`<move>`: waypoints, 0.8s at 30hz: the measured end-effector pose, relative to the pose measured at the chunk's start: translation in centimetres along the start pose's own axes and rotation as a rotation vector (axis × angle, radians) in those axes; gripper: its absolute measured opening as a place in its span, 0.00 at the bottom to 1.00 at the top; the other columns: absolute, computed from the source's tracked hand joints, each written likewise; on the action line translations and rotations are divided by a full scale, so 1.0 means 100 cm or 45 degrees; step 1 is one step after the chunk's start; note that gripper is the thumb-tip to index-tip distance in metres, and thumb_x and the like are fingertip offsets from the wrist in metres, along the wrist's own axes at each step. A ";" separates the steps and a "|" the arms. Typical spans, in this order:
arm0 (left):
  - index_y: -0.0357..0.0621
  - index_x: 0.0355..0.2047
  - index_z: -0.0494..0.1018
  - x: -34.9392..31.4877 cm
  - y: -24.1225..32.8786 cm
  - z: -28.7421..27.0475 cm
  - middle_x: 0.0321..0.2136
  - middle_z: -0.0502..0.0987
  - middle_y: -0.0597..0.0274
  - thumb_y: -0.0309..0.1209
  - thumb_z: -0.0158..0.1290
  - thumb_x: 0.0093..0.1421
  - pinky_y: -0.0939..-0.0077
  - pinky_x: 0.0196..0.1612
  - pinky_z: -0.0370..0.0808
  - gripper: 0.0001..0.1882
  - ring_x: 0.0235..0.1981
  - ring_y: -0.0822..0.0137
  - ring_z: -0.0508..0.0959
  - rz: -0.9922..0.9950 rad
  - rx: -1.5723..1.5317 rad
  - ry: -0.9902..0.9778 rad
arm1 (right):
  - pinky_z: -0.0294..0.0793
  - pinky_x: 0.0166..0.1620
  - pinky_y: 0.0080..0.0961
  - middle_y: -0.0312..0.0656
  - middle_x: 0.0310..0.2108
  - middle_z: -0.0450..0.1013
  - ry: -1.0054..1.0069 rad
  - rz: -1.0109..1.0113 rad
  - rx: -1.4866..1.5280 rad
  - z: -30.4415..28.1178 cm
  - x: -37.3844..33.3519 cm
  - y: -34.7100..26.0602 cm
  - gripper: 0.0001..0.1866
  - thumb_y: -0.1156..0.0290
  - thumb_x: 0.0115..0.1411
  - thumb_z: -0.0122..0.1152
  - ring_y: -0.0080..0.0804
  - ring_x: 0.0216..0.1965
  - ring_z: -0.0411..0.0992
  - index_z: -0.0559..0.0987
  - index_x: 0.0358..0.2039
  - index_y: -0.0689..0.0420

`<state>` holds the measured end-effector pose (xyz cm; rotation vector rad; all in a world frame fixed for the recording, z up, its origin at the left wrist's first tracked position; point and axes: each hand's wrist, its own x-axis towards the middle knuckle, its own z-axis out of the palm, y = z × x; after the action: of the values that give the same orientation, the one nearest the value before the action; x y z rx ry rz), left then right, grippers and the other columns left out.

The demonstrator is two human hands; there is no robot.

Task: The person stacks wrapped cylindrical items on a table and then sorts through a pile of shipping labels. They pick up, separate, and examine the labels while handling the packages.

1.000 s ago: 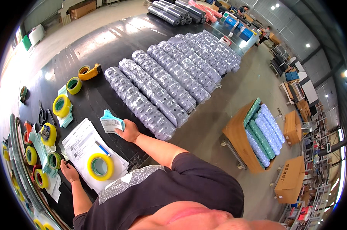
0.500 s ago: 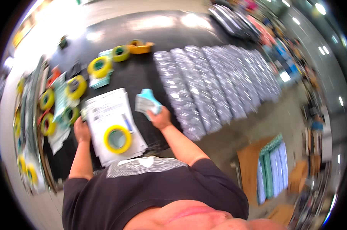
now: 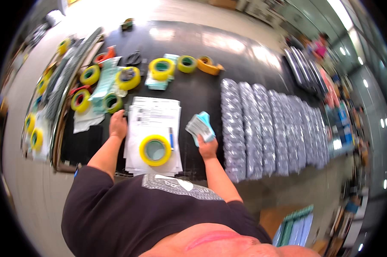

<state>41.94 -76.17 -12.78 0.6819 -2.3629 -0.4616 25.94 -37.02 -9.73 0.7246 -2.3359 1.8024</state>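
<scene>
Since the last picture the whole view has swung, so that the papers (image 3: 154, 124) and wrapped rolls (image 3: 234, 132) sit further right in it; the right hand (image 3: 208, 147) has stayed in the gap between them on the black bench (image 3: 197, 81). It is closed on a fanned bunch of pale blue labels (image 3: 201, 127), gripped near one edge. That loose fan is the likeliest trouble: a weak pinch or a quick turn of the wrist could let the outer labels slip out.

At the papers' left edge is the left hand (image 3: 118, 125), fingers close together; whether it grips a sheet or only touches one, I cannot tell. A pull there could skew the uneven pile, since the yellow tape roll (image 3: 155, 163) weighs on its lower part, and could set the blue pen (image 3: 171, 138) beside that roll rolling. The shirt (image 3: 129, 214) comes close to the lower sheets, so leaning in might crease them.
</scene>
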 end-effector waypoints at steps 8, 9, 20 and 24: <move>0.39 0.54 0.66 0.000 -0.006 0.016 0.44 0.72 0.52 0.21 0.46 0.61 0.63 0.51 0.69 0.19 0.47 0.52 0.72 -0.011 -0.027 -0.122 | 0.76 0.40 0.37 0.49 0.33 0.78 0.092 0.130 -0.060 -0.007 0.000 0.007 0.14 0.61 0.53 0.66 0.48 0.37 0.77 0.81 0.36 0.57; 0.39 0.54 0.66 0.001 -0.011 0.016 0.44 0.72 0.52 0.21 0.46 0.61 0.62 0.51 0.68 0.19 0.47 0.53 0.72 0.007 -0.029 -0.119 | 0.76 0.40 0.37 0.49 0.32 0.78 0.100 0.132 -0.097 -0.006 0.000 0.007 0.14 0.61 0.53 0.66 0.49 0.37 0.77 0.81 0.36 0.56; 0.35 0.55 0.66 0.004 -0.035 0.026 0.44 0.72 0.49 0.19 0.46 0.60 0.65 0.52 0.69 0.21 0.46 0.54 0.73 0.053 -0.065 -0.149 | 0.74 0.41 0.42 0.51 0.32 0.76 0.144 0.072 -0.359 -0.006 -0.005 0.001 0.14 0.60 0.51 0.66 0.53 0.37 0.75 0.81 0.34 0.55; 0.34 0.55 0.65 -0.001 -0.034 0.015 0.45 0.72 0.49 0.19 0.46 0.61 0.66 0.52 0.69 0.21 0.47 0.55 0.73 -0.002 -0.085 -0.124 | 0.74 0.41 0.43 0.52 0.32 0.77 0.018 0.205 -0.226 -0.012 -0.003 -0.032 0.14 0.61 0.52 0.64 0.53 0.38 0.75 0.81 0.37 0.54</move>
<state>42.20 -78.64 -15.60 0.6442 -2.4263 -0.5836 27.35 -36.34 -6.66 0.5122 -2.5691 1.6215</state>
